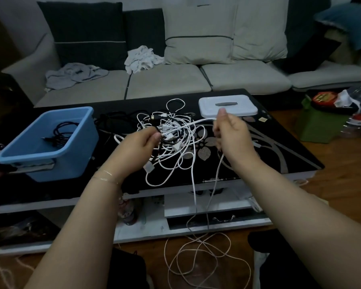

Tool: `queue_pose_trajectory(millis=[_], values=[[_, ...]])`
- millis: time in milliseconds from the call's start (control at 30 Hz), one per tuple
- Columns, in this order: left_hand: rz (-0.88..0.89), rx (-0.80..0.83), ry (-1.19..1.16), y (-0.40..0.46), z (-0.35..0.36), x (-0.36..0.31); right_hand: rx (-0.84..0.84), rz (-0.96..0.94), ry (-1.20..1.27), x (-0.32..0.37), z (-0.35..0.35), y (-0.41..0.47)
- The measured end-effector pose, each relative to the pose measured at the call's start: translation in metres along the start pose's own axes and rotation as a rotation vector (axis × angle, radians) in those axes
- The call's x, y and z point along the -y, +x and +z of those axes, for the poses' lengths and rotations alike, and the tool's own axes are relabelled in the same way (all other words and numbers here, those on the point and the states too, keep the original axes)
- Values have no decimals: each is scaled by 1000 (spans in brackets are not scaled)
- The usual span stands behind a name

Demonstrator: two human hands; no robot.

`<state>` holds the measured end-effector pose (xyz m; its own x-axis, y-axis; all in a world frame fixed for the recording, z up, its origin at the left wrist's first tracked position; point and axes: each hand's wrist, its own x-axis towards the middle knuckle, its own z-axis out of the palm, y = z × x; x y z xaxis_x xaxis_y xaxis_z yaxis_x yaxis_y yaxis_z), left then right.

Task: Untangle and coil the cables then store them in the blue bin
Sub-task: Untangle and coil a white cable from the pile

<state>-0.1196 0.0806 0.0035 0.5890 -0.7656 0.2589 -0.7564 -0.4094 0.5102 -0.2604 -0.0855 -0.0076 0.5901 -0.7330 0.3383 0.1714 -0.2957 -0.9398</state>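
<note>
A tangle of white and black cables [171, 138] lies in the middle of the black table [279, 151]. My left hand [138, 142] grips strands at the tangle's left side. My right hand [231, 132] pinches a white cable [200, 121] that runs taut from the tangle to its fingers, then drops over the table's front edge and loops on the floor [204, 257]. The blue bin [50, 142] stands at the table's left end with a coiled black cable [61, 132] inside.
A white lid with a grey handle [227, 107] lies at the table's back right. A grey sofa with cushions and crumpled cloths [142, 59] stands behind. A green box with bottles and bags [325, 122] sits on the floor to the right. More black cables [113, 122] lie behind the tangle.
</note>
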Motion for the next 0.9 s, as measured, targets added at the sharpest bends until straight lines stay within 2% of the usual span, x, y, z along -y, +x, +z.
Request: queue_pose_trajectory(millis=[100,167,200,267,334,434,568,668,701,801,902], values=[[-32,-46,113,-1,-4,10,-142,0,52,-2,-5,3],[-48,-92,75,-2,-4,11,-167,79,29,-3,-8,7],[-44,-125,20,-2,-5,10,-144,114,-37,-6,-10,9],[-8,-189,-112,-3,-6,4,-68,119,-326,-11,-15,11],[41,-193,-174,-6,-6,-5,-45,8,-501,-13,-15,7],[113,-90,-143,-10,1,-19,15,-175,-387,-5,-5,-7],[149,-36,-179,-10,16,-32,319,-29,-333,-5,21,-25],[69,31,-276,-8,13,-29,280,-98,-455,3,23,-20],[40,65,-385,-7,10,-27,238,-119,-420,7,21,-17],[-72,172,-686,-6,6,-20,99,-100,-102,15,13,-7],[-151,299,-724,-7,8,-16,-102,64,182,19,1,3]])
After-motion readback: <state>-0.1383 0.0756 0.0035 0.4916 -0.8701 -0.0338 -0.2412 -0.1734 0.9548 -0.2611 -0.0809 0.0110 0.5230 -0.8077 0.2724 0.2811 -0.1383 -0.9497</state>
